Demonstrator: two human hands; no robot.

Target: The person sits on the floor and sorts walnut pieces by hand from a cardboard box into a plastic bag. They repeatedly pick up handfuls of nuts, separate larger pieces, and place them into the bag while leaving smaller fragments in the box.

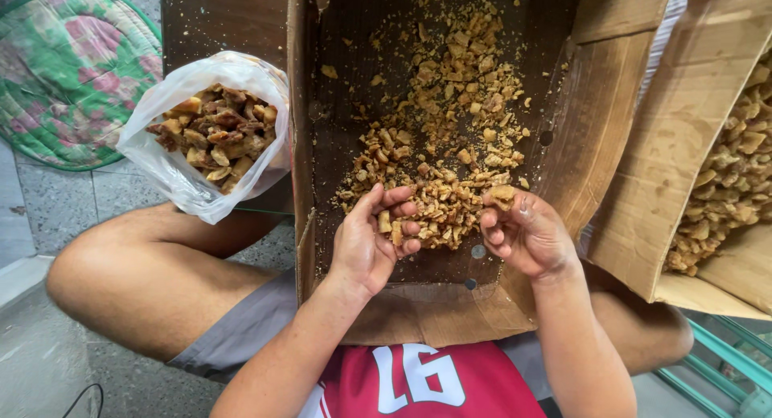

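The left hand [371, 239] is cupped, fingers curled around a few tan chunks [392, 223]; the right hand [524, 234] is cupped too, one chunk pinched at its fingertips; both rest on the heap of crumbly pieces [450, 144], which lies at the middle of the open cardboard box [310, 144] on the person's lap. At ten o'clock the plastic bag [181, 177], already heaped, leans against the box wall; it looks liable to slump and spill. Loosely cupped pieces may slip through the fingers; a second box [683, 128] at three o'clock crowds the right elbow.
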